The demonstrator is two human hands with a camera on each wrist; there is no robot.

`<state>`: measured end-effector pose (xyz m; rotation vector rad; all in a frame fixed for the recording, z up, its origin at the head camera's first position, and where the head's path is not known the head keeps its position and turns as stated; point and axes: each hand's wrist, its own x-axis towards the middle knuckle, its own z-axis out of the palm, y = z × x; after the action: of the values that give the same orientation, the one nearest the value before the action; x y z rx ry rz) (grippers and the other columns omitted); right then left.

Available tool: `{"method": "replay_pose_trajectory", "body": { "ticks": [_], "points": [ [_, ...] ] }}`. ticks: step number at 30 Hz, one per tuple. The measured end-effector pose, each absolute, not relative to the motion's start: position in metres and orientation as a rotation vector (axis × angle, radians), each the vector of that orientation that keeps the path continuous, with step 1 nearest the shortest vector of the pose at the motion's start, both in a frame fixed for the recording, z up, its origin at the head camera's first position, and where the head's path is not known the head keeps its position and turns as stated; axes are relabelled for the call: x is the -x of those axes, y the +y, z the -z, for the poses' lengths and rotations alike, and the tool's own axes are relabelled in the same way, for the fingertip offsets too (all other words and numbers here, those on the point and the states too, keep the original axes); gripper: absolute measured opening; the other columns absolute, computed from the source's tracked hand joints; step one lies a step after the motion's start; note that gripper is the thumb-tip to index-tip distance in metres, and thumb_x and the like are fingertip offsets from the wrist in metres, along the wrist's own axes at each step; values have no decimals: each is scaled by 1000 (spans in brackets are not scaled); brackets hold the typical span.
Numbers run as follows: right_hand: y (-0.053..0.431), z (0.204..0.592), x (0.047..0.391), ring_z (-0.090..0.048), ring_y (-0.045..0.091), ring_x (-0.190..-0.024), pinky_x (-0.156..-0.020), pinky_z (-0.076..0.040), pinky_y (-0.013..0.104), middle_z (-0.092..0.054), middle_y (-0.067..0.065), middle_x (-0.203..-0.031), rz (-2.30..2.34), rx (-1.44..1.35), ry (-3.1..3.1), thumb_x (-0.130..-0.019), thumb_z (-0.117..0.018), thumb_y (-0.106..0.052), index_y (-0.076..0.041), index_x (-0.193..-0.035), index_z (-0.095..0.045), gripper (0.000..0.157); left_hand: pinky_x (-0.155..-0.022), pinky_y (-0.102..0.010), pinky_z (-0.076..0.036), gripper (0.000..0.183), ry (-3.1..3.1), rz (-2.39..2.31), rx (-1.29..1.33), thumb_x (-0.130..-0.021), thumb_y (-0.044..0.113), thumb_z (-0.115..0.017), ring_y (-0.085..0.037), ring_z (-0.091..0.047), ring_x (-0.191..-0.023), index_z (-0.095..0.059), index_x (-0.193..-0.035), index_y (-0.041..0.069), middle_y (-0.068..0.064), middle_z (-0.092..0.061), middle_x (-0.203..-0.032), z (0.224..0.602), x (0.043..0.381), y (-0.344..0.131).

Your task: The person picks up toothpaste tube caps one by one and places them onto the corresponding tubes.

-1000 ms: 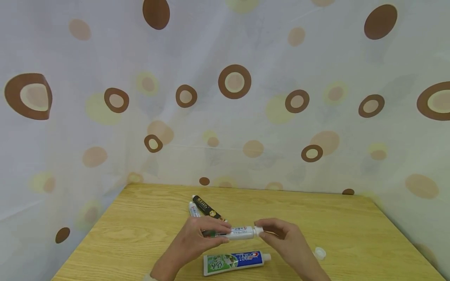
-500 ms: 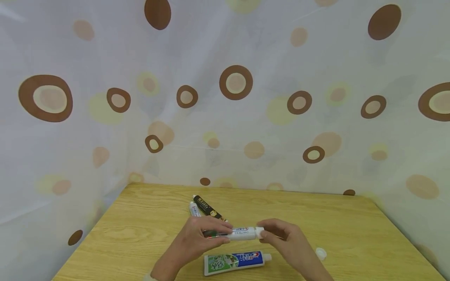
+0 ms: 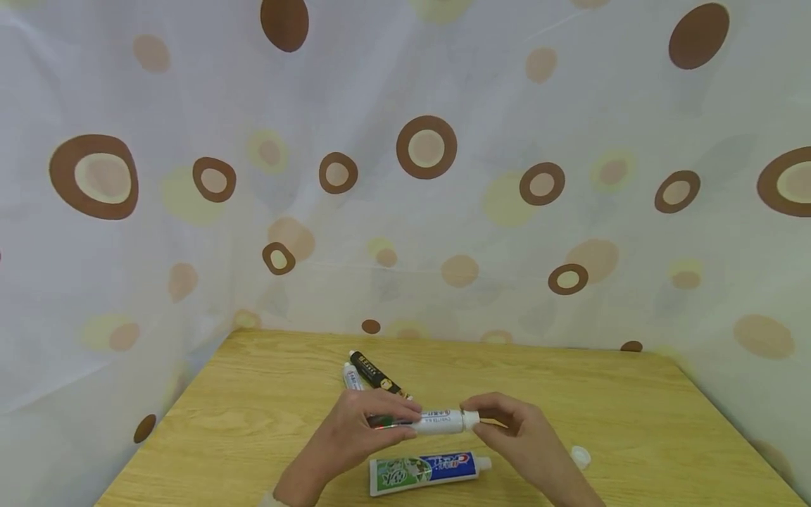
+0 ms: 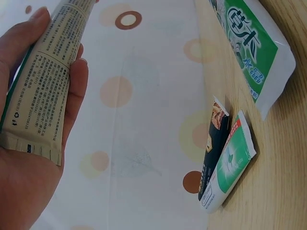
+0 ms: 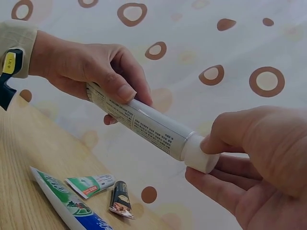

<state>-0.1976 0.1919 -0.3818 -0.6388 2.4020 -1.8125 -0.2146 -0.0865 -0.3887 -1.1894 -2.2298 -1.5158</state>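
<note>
My left hand (image 3: 351,429) grips a pale toothpaste tube (image 3: 440,421) above the table, fingers on top and thumb below. In the left wrist view, the printed back of the tube (image 4: 45,91) shows, its crimped end at the palm. The thumb and fingers of my right hand (image 3: 526,436) pinch the white screw cap (image 5: 199,154) at the tube's right end. In the right wrist view, the cap meets the tube's shoulder. A larger green and blue toothpaste tube (image 3: 424,473) lies on the table just in front of the hands.
Behind the left hand lie a black toothpaste tube (image 3: 380,374) and a white and green one (image 4: 230,163), side by side. A loose white cap (image 3: 580,457) rests right of the right hand. A dotted curtain (image 3: 405,211) hangs along the wooden table's (image 3: 266,380) back edge.
The narrow neck seen between cap and tube a second ago is now covered; the cap sits against the tube's end. The right fingers have shifted slightly on the cap. The left hand keeps its grip.
</note>
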Motion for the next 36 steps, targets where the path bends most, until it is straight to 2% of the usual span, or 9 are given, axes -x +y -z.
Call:
{"method": "replay_pose_trajectory", "body": {
  "ticks": [4,10,18,22,29,36],
  "points": [
    [192,382,196,-66,5,-108,-89,-55,21,-65,19,-127,1792,638,2407,-96,-66,-20,-5,-123,-65,32,-63,-24,-60,18,-2226,1506,1192,-89,19,-74,-13,-71,-99,-79,-104,9,-7,-76,-109,389,214,-88],
    [192,380,194,-70,13,-100,-87,-58,26,-65,20,-125,1782,547,2384,-98,-63,-25,1,-126,-62,39,-65,-24,-60,19,-2258,1567,1171,-90,21,-74,-12,-71,-100,-78,-105,10,-8,-76,-111,390,213,-89],
    [189,381,195,-68,11,-104,-89,-57,26,-68,13,-122,1810,453,2472,-95,-67,-28,-10,-118,-68,30,-65,-24,-60,19,-2228,1576,1198,-90,19,-73,-14,-72,-99,-78,-104,8,-12,-75,-110,389,212,-89],
    [189,381,194,-70,13,-101,-87,-58,25,-70,13,-117,1845,447,2464,-94,-68,-28,-7,-115,-69,30,-70,-24,-60,20,-2237,1604,1183,-90,20,-73,-16,-71,-102,-78,-105,8,-12,-75,-111,390,213,-89],
    [192,380,193,-68,9,-105,-88,-58,27,-66,18,-125,1825,539,2429,-94,-68,-23,-3,-122,-65,34,-71,-23,-60,20,-2268,1618,1134,-89,22,-74,-15,-71,-103,-79,-105,10,-8,-76,-111,389,213,-90],
    [192,379,195,-71,17,-100,-86,-59,29,-65,21,-123,1859,465,2362,-97,-65,-25,2,-125,-62,39,-72,-24,-60,21,-2273,1642,1114,-89,23,-74,-15,-70,-104,-79,-105,10,-8,-76,-111,389,214,-90]
  ]
}}
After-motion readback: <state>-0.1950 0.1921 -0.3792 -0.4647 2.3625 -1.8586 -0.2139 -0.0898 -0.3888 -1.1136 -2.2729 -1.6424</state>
